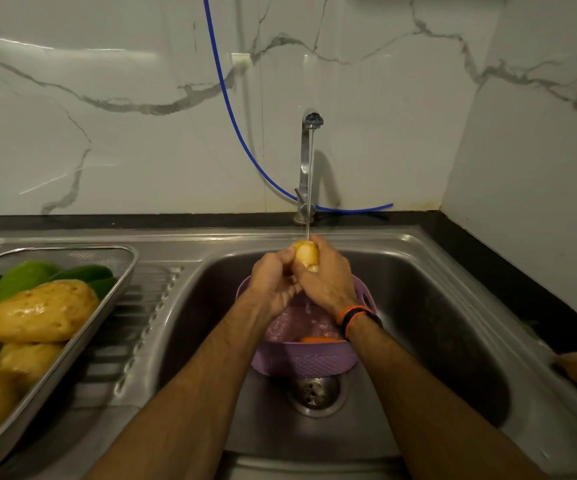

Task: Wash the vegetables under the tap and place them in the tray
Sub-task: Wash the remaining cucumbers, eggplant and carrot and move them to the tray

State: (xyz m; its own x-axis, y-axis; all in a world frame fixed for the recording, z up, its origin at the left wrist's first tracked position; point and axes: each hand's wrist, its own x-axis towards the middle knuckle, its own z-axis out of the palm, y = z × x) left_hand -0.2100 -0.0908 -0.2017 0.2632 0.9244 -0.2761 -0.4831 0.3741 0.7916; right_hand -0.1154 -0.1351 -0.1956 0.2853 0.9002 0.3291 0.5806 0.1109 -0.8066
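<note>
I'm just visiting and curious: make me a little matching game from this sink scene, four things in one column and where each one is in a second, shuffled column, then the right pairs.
Things:
1. potato
2. purple basket
3. metal tray
4. blue hose

Places:
A. hanging down the marble wall behind the tap
B. on the draining board, left of the basin
C. held in both hands under the running water
D. standing in the basin, over the drain

Pairs: 1-C, 2-D, 3-B, 4-A. The left hand and right hand share the grip on the potato.
</note>
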